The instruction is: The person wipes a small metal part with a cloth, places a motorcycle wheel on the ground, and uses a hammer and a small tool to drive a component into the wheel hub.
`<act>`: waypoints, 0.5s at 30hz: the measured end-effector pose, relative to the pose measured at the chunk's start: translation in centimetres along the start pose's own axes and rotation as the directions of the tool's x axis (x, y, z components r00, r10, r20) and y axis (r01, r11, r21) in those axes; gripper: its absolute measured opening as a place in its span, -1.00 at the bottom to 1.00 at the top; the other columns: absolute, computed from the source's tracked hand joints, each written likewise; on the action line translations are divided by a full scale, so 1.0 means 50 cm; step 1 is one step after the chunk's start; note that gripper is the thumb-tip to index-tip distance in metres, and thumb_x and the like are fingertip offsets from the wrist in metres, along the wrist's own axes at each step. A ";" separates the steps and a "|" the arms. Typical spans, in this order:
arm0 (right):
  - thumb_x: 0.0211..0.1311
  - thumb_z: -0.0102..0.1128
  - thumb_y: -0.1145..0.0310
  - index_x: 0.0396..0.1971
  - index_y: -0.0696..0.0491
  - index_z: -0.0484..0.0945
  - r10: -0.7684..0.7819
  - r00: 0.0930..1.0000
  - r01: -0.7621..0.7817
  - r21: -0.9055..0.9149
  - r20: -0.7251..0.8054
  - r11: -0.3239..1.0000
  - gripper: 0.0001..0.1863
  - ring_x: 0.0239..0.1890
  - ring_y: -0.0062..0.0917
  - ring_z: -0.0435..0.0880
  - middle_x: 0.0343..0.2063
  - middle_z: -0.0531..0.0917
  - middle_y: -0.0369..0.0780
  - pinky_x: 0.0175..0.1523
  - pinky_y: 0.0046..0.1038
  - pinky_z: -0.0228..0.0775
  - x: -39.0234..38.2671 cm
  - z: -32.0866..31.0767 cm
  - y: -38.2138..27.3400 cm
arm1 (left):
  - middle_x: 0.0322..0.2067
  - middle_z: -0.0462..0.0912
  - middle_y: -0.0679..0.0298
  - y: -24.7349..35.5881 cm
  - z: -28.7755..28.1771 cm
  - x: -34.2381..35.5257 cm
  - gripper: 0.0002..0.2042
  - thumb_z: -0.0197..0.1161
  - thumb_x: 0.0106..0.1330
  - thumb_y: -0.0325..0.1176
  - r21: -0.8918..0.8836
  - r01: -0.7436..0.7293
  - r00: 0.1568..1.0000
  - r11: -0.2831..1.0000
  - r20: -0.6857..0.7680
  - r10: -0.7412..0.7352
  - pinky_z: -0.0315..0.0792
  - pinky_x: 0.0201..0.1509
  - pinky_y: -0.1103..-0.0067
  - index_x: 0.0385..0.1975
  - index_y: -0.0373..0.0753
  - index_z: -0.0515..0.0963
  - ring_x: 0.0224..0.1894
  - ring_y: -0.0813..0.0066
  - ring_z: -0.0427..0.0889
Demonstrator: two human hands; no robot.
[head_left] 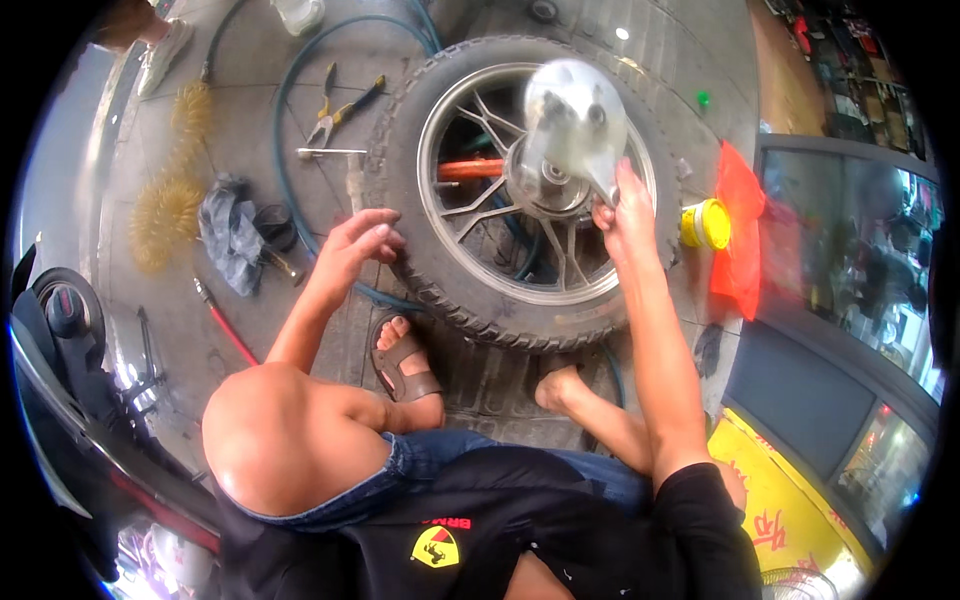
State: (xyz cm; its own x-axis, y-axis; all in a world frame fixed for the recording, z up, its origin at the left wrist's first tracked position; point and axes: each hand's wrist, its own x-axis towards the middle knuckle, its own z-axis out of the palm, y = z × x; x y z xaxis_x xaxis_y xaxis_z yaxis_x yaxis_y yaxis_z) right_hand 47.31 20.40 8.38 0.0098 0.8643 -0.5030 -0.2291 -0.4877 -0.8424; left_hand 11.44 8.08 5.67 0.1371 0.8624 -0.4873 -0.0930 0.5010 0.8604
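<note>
A motorcycle wheel with a knobbly black tyre and silvery spokes lies flat in front of me. My right hand is closed on the arm of a silvery brake plate, held above the wheel's hub. The plate is slightly blurred and hides part of the hub and the far rim; whether it touches the hub I cannot tell. At the tyre's left side is my left hand, fingers loosely bent and apart, holding nothing. An orange-red bar shows between the spokes.
Pliers, a metal bar tool, a blue-green hose and a grey cloth lie left of the wheel. A yellow tub and red sheet are beside a glass cabinet at right. Another person's shoe is far left.
</note>
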 end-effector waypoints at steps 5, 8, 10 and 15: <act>0.37 0.08 0.11 -0.06 0.12 0.52 -0.168 0.984 0.178 -0.452 0.061 0.874 -0.62 -0.64 -0.78 0.35 -0.48 0.54 -0.34 -0.68 -0.72 0.12 -0.041 0.161 -0.040 | -0.21 0.66 0.17 0.030 -0.080 0.008 -0.57 0.08 0.40 -0.14 0.019 -0.108 0.946 0.994 -0.306 0.109 0.48 -0.05 0.51 0.11 -0.34 0.43 -0.20 0.46 0.61; 0.41 0.05 0.10 -0.29 0.19 0.57 -0.174 0.940 0.292 -0.424 0.294 0.857 -0.61 -0.45 -0.60 0.55 -0.49 0.63 -0.27 -0.28 -0.47 0.42 -0.074 0.266 0.081 | -0.03 0.57 0.13 0.028 -0.198 -0.033 -0.58 -0.03 0.47 -0.21 -0.269 -0.212 0.855 0.940 -0.517 0.045 0.49 -0.03 0.50 0.20 -0.33 0.34 -0.05 0.39 0.56; 0.38 0.06 0.07 -0.35 0.22 0.55 -0.032 0.932 0.193 -0.420 0.361 0.887 -0.57 -0.46 -0.56 0.55 -0.54 0.62 -0.21 -0.31 -0.40 0.40 -0.133 0.344 0.148 | 0.06 0.52 0.09 0.038 -0.215 -0.095 -0.55 -0.11 0.50 -0.16 0.191 -0.172 0.817 0.967 -0.521 0.248 0.43 0.12 0.42 0.25 -0.33 0.30 0.06 0.33 0.51; 0.30 0.08 -0.02 -0.47 0.18 0.52 0.225 0.863 0.040 -0.506 0.452 0.862 -0.51 -0.49 -0.28 0.63 -0.62 0.58 -0.05 -0.30 -0.27 0.40 -0.240 0.446 0.320 | 0.12 0.50 0.14 -0.089 -0.321 -0.214 -0.46 -0.05 0.46 0.01 0.041 0.024 0.691 0.999 -0.723 0.013 0.34 0.19 0.38 0.23 -0.30 0.35 0.16 0.30 0.45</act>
State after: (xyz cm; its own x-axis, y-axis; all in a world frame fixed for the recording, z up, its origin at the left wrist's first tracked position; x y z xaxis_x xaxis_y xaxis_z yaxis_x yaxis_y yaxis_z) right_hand 21.84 4.96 5.24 -0.4834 0.6918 -0.5365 0.2950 -0.4482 -0.8438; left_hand -5.46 -2.21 4.63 -0.6196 0.6547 -0.4329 -0.0493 0.5180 0.8540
